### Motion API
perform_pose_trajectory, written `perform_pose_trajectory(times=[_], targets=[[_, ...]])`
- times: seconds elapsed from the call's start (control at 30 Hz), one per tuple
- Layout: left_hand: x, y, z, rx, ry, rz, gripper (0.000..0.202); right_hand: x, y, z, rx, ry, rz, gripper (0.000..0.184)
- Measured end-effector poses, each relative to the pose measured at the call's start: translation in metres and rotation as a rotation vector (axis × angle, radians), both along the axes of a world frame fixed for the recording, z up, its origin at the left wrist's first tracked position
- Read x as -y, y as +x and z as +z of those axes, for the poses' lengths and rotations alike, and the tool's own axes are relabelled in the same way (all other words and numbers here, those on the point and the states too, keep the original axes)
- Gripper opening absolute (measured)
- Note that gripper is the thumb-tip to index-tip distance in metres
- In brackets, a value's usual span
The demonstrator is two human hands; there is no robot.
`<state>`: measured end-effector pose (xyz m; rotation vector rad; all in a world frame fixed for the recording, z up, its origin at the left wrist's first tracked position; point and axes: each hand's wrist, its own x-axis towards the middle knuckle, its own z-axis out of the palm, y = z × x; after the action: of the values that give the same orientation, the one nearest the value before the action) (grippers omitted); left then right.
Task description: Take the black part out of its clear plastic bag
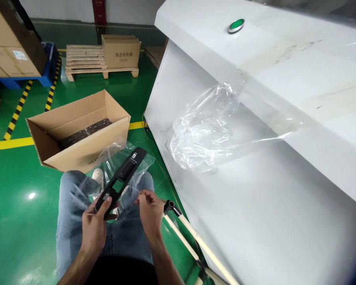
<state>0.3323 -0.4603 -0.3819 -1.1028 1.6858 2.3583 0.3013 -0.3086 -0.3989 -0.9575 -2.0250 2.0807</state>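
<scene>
My left hand (95,221) grips the near end of a long black plastic part (121,176) that points up and away over my lap. A clear plastic bag (112,158) lies around its far half. My right hand (150,208) is closed in a pinch on the bag's near edge, just right of the part. I sit with jeans-clad knees below both hands.
An open cardboard box (77,132) with more black parts stands on the green floor ahead left. A large white machine (255,118) fills the right, with loose clear bags (213,126) draped on it and a green button (236,25). A pallet with a carton (120,50) sits farther back.
</scene>
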Motion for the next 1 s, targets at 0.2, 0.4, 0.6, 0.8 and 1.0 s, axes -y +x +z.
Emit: perform_pose_trajectory(times=[0.2, 0.4, 0.6, 0.8, 1.0], targets=[[0.016, -0.009, 0.006, -0.039, 0.020, 0.097, 0.059, -0.017, -0.004, 0.005, -0.140, -0.059, -0.055, 0.024], [0.009, -0.002, 0.008, -0.075, -0.043, 0.021, 0.072, -0.003, -0.026, 0.020, -0.225, 0.307, 0.223, 0.025], [0.000, 0.007, 0.005, -0.071, -0.061, -0.011, 0.064, 0.007, -0.033, 0.020, -0.125, 0.198, 0.323, 0.014], [0.007, 0.003, 0.006, 0.003, 0.066, 0.043, 0.064, -0.001, -0.029, 0.017, -0.070, -0.233, 0.218, 0.035], [0.004, 0.001, 0.008, 0.026, 0.128, 0.088, 0.060, 0.005, -0.024, 0.009, -0.141, -0.222, 0.017, 0.044]])
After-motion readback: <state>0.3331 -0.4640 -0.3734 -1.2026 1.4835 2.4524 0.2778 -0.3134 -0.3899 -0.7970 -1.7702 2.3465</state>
